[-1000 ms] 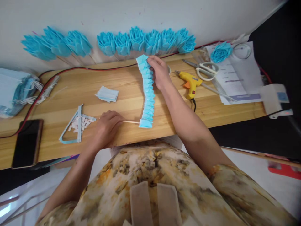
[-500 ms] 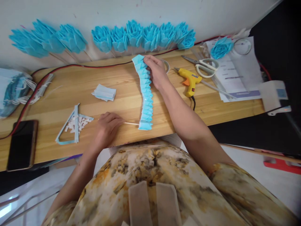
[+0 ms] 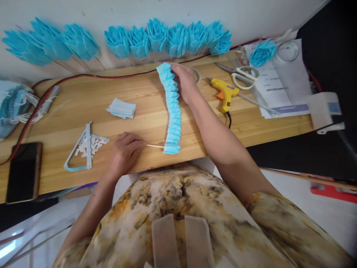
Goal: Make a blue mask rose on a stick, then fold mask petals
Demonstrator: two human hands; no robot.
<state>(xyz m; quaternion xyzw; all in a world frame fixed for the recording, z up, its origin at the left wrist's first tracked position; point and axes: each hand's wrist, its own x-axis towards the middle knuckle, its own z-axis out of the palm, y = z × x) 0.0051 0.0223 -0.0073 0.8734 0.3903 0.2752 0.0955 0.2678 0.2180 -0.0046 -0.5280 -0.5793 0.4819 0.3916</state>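
A long strip of overlapping blue folded petals (image 3: pixel 173 108) stretches from the middle of the table toward its front edge. My right hand (image 3: pixel 186 80) pinches the strip's far end between thumb and fingers. At the near end, a thin wooden stick (image 3: pixel 155 146) meets the strip's last petal. The stick's other end is in the closed fingers of my left hand (image 3: pixel 126 150), which rests on the table. Left of the strip lies a small stack of pale blue fabric pieces (image 3: pixel 121 108).
Blue fabric flowers (image 3: pixel 156 35) line the wall. A yellow glue gun (image 3: pixel 224 93), scissors (image 3: pixel 245 76) and papers (image 3: pixel 290 80) lie to the right. White scraps (image 3: pixel 96 145), a phone (image 3: pixel 23 172) and a bag of masks (image 3: pixel 13 106) are on the left. A red-black cable (image 3: pixel 83 75) runs along the back.
The view has shifted slightly, moving the background a little up and left. Both hands keep their hold on the strip and the stick, with hardly any movement.
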